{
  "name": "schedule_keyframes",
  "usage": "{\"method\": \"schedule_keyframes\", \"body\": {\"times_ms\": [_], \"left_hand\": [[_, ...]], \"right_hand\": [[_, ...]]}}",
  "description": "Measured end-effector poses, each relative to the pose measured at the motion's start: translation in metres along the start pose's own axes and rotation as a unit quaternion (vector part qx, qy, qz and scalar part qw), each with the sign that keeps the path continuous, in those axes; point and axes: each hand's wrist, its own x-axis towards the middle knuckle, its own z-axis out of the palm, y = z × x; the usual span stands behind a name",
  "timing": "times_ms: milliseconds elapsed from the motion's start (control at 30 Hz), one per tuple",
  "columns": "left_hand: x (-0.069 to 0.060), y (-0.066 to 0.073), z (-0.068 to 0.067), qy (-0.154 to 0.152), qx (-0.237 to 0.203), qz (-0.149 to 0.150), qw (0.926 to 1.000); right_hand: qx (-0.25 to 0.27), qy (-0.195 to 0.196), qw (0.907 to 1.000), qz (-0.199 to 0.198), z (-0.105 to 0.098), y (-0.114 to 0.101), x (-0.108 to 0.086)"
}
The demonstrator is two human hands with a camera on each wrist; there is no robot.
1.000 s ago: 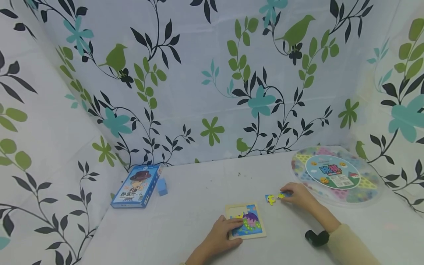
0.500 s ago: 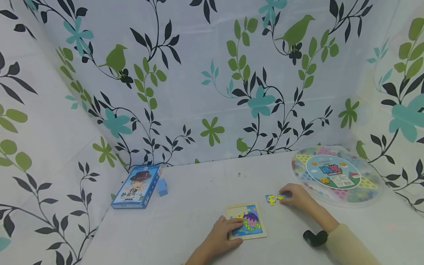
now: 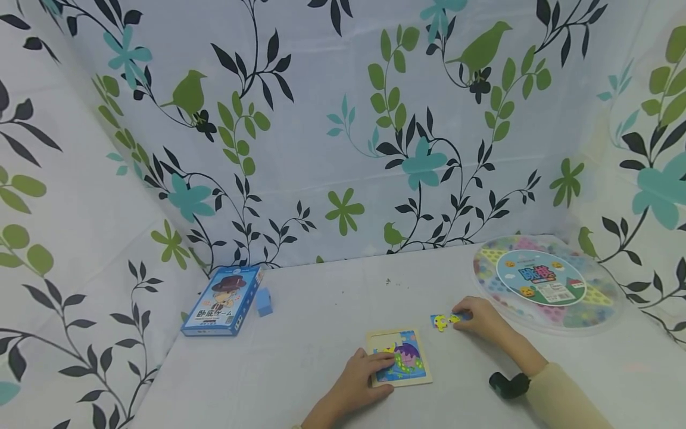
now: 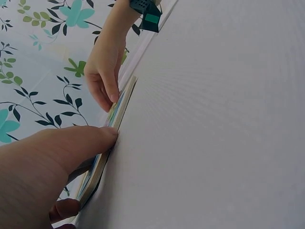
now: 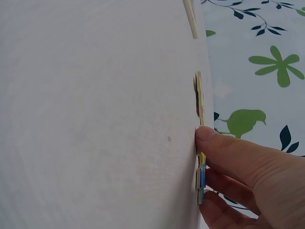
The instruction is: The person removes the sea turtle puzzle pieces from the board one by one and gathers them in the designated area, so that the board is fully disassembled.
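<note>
Your left hand (image 3: 361,381) hides the left part of the square, wooden-framed cartoon puzzle board (image 3: 412,382), so you can't see the picture beneath. Right of the board, your right hand (image 3: 479,319) covers part of the flat blue-and-yellow puzzle piece (image 3: 454,319). Your right wrist view cuts the board off at its top edge. Your cream fabric sleeve (image 3: 563,396), right of the board, runs out of the head view's bottom. You can't read the smallest print on the blue rectangular box (image 3: 221,301), well left of the board.
</note>
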Motion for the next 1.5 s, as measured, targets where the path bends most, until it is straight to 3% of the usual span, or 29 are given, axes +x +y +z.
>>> {"method": "schedule_keyframes", "body": {"times_ms": [367, 667, 967, 1300, 1500], "left_hand": [[0.000, 0.001, -0.002, 0.003, 0.000, 0.006, 1.0000], [-0.001, 0.004, 0.000, 0.007, -0.005, 0.014, 0.9999], [-0.001, 0.004, 0.001, 0.005, -0.011, 0.005, 0.9999], [0.002, -0.001, 0.001, 0.004, 0.001, 0.006, 1.0000], [0.008, 0.003, -0.006, -0.027, 0.024, -0.010, 0.9993]], "right_hand": [[0.000, 0.000, 1.0000, 0.005, -0.003, -0.002, 0.001], [-0.008, 0.038, 0.9987, -0.032, -0.002, -0.005, 0.004], [0.002, 0.062, 0.9934, -0.097, -0.001, -0.029, 0.006], [0.023, 0.058, 0.9929, -0.101, 0.004, -0.056, 0.010], [0.042, 0.046, 0.9932, -0.099, 0.014, -0.066, 0.011]]}}
